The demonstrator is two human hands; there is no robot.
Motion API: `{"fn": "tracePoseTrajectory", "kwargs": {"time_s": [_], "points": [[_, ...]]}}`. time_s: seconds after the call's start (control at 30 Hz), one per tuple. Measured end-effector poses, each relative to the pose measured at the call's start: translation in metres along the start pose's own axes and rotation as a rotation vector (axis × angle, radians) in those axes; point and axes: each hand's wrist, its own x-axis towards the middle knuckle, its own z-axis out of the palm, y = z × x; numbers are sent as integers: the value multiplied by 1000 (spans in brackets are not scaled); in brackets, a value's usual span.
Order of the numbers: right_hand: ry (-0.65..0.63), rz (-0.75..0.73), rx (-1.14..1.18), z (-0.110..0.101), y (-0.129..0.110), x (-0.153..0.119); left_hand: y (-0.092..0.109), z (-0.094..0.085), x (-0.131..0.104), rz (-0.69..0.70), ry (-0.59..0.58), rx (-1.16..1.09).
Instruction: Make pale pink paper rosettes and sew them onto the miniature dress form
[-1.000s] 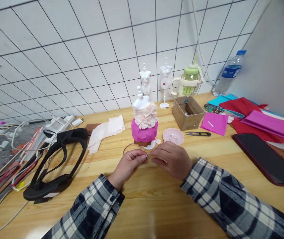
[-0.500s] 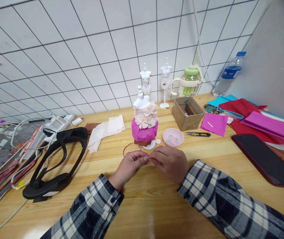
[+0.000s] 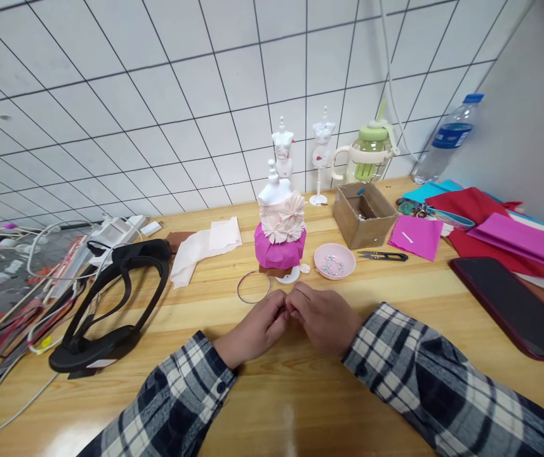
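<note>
My left hand (image 3: 257, 329) and my right hand (image 3: 322, 316) meet above the wooden table, fingers curled in and fingertips together. Anything pinched between them is hidden. Just behind stands a small white mannequin with a pale pink pleated top (image 3: 282, 218) and a magenta puffed skirt (image 3: 280, 247). A thin wire ring (image 3: 238, 289) lies by my left hand. Beyond my right hand is a pink dish (image 3: 319, 261) holding small shiny beads, with black thread snips (image 3: 383, 256) to its right.
A cardboard box (image 3: 362, 230), two bare mannequins and a green-lidded cup (image 3: 373, 149) stand at the back. Coloured cloth and a phone (image 3: 514, 308) lie right. A black headset strap (image 3: 105, 346), cables and pale cloth (image 3: 195, 254) are on the left.
My fingers have curled further inward and the left hand has turned, its thumb now lower. The wire ring shows more fully. The whole view has shifted slightly.
</note>
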Motion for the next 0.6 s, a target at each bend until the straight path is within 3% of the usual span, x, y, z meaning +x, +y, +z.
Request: {"fn": "tracePoseTrajectory", "kwargs": {"time_s": [0.13,0.3,0.6], "points": [[75,3,61,-5,4,0,-4,0,-3,-36,27,-133],[309,-24,172,-18,22,-3,-9,-2,0,-168,82,-340],[524,219,20,-32,72,-1,-12,-4,3,-275,106,-447]]}}
